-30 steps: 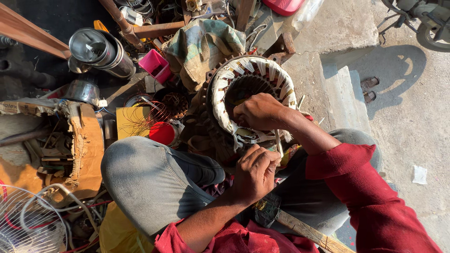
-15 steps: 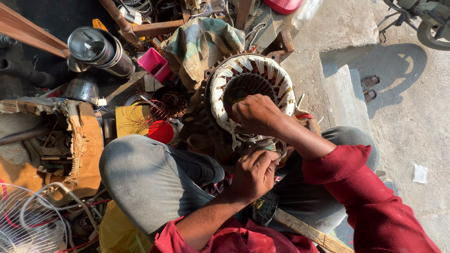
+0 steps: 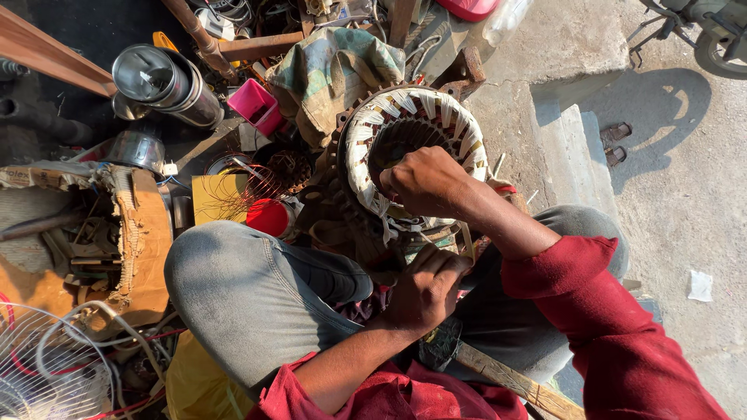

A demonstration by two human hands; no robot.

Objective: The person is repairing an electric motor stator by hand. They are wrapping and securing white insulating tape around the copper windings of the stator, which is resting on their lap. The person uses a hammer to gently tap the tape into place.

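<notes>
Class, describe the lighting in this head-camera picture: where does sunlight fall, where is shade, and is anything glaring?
Head view: hard sunlight hits the right hand and the stator ring; glare on the steel can; the left hand is dimmer; deep shade at upper left.

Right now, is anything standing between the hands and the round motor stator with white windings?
Nothing visible does. The right hand already rests on the stator, over its central opening, and the left hand is at its lower edge, above the knees.

Your raised knees (image 3: 257, 295) hem the motor stator (image 3: 412, 155) from below; cloth bundle (image 3: 334, 70), pink box (image 3: 255, 105) and steel canister (image 3: 163, 82) crowd its left, while bare concrete (image 3: 560, 140) lies open rightward.
</notes>
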